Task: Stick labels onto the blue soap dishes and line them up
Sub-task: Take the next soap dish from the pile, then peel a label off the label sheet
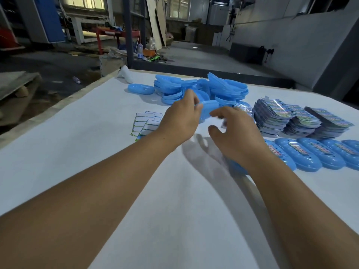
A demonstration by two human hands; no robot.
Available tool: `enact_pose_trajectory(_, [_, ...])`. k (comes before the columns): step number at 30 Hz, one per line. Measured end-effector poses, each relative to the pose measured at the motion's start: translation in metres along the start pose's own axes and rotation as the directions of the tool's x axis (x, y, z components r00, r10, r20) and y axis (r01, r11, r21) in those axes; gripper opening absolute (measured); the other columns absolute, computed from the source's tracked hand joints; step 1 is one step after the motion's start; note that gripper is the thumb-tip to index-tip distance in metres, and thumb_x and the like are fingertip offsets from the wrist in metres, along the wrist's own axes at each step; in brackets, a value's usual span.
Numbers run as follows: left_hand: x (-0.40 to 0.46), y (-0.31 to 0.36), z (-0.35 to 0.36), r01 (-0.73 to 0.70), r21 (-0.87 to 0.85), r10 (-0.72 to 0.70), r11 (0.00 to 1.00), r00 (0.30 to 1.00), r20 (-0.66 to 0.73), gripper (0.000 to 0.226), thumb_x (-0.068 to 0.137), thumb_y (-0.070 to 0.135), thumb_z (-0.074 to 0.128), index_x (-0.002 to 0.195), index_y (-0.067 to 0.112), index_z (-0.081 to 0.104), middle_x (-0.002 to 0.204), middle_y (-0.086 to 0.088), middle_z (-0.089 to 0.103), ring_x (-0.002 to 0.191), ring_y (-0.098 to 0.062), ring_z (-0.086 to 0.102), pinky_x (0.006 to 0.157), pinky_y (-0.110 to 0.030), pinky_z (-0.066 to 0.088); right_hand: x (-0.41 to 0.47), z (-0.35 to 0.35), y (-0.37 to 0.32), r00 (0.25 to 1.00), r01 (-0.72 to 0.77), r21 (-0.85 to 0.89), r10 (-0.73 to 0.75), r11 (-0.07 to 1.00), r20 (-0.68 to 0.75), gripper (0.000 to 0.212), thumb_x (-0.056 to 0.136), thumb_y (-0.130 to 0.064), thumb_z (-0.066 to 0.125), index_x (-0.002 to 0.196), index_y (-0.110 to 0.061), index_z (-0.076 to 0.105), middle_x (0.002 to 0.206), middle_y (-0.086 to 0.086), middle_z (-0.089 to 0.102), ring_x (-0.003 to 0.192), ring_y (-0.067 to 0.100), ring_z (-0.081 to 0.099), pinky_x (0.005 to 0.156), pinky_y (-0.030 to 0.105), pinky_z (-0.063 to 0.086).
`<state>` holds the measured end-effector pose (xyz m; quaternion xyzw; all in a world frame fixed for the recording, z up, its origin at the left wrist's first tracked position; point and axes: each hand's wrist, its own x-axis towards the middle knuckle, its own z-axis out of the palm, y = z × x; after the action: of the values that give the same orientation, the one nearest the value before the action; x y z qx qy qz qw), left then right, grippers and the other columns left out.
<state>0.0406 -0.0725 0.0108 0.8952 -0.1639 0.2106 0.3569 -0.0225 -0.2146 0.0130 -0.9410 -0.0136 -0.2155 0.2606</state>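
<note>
On white table (81, 152), L to R: peeled label backing sheets (144, 123) are laid at centre-left; a blue soap dish (208, 109) is gripped by left hand (180, 119) above table, w/ pile of dishes (202, 88) behind; right hand (237, 136) is held beside dish, fingers loosely curled, contents blurred; label stacks (299, 119) & labelled dishes row (318, 154) are set at right.

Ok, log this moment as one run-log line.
left hand grips soap dish | right hand blurred beside it | labelled dishes in row | label stacks behind
</note>
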Motion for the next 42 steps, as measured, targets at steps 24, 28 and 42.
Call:
enact_pose_trajectory(24, [-0.025, -0.048, -0.072, 0.303, 0.516, -0.339, 0.801, 0.940, -0.025, 0.034, 0.095, 0.051, 0.056, 0.106, 0.020, 0.067, 0.095, -0.005, 0.069, 0.077, -0.020, 0.060, 0.056, -0.029, 0.039, -0.009, 0.003, -0.004, 0.947, 0.130, -0.145, -0.079, 0.981, 0.313, 0.068, 0.074, -0.066, 0.069, 0.134, -0.037, 0.058, 0.117, -0.013, 0.065, 0.104, 0.013, 0.060, 0.090, 0.034, 0.052])
enact_pose_trajectory(28, [-0.028, -0.058, -0.072, 0.327, 0.495, -0.402, 0.805, 0.914, 0.049, 0.053, 0.082, 0.066, 0.066, 0.110, 0.021, 0.060, 0.104, -0.004, 0.068, 0.088, -0.021, 0.061, 0.057, -0.030, 0.042, -0.008, 0.005, -0.006, 0.938, 0.146, -0.183, -0.077, 0.972, 0.337, 0.064, 0.080, -0.065, 0.065, 0.136, -0.035, 0.056, 0.122, -0.008, 0.066, 0.106, 0.019, 0.060, 0.091, 0.035, 0.051])
enact_pose_trajectory(42, [-0.023, -0.059, -0.073, 0.439, 0.208, -0.459, 0.874, 0.887, 0.059, 0.062, 0.072, 0.033, 0.089, 0.124, 0.019, 0.058, 0.121, -0.005, 0.066, 0.095, -0.015, 0.058, 0.075, -0.033, 0.050, -0.004, 0.007, -0.004, 0.956, 0.148, -0.095, -0.118, 0.984, 0.267, 0.069, 0.082, -0.070, 0.064, 0.142, -0.038, 0.050, 0.142, -0.011, 0.050, 0.126, 0.016, 0.051, 0.099, 0.036, 0.046])
